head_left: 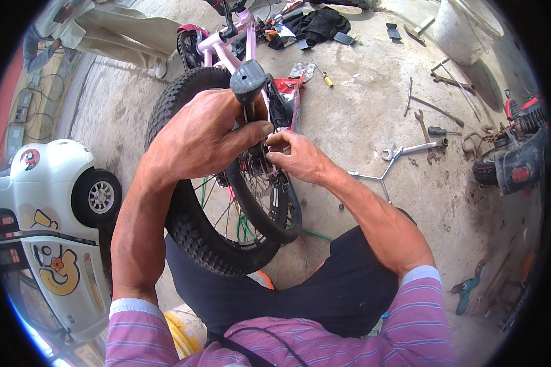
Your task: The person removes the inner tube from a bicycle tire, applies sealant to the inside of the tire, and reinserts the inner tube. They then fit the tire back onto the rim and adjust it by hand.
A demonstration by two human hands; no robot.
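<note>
A pink-framed bicycle [228, 54] stands between my knees with its knobby black tyre [196, 240] toward me. My left hand [196, 137] wraps round a dark bar beside the wheel, its thumb stretched toward my other hand. Above its knuckles sticks up a dark rounded end piece [248, 78]. From the right, my right hand [300, 160] pinches at something small near the wheel's hub, close to the brake disc [260, 183]. What sits between those fingertips is hidden. A curved black tube [251, 211] runs across the spokes below both hands.
Spanners [410, 148], a screwdriver [438, 131] and metal rods lie on the concrete at right. Farther off are a white bucket [462, 37] and a dark cloth [318, 23]. A white toy car [55, 238] stands at left; a person in pale trousers [125, 30] is behind it.
</note>
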